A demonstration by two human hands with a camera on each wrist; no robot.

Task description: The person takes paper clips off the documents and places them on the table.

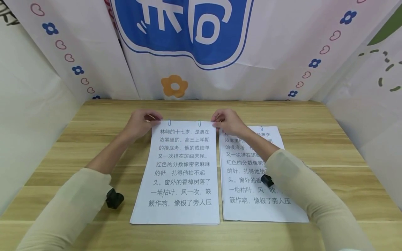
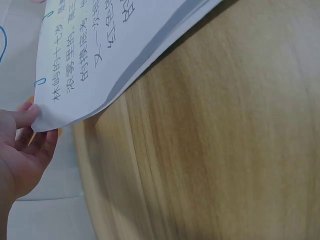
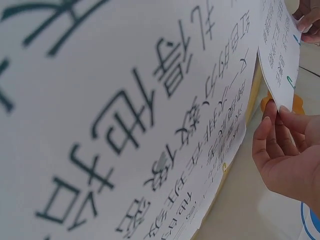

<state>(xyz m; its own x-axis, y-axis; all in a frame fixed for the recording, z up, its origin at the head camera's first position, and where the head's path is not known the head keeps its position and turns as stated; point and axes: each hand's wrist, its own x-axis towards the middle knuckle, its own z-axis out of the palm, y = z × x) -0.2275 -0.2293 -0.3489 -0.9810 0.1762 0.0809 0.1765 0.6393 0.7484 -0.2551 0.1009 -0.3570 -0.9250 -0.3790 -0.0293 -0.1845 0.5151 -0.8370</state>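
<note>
A stack of printed paper sheets (image 1: pixel 180 214) lies on the table, two paper clips (image 1: pixel 169 123) on its top edge. My left hand (image 1: pixel 140 122) pinches its top left corner between thumb and fingers; the left wrist view shows the thumb (image 2: pixel 31 116) on the printed face. At the top right corner, my right hand (image 1: pixel 228 121) pinches the same stack, as the right wrist view confirms with the fingers (image 3: pixel 274 145) behind the sheets. Beside it on the right lies a second printed stack (image 1: pixel 267 213), partly hidden by my right forearm; one clip (image 1: pixel 261 128) shows on its top edge.
Both stacks rest on a wood-grain table (image 1: pixel 103 223). A white cloth backdrop (image 1: pixel 251 83) with a blue emblem and an orange flower rises behind the table's far edge. White side walls (image 1: pixel 28 104) flank it. Black wrist cameras (image 1: pixel 114 198) sit by the sleeves.
</note>
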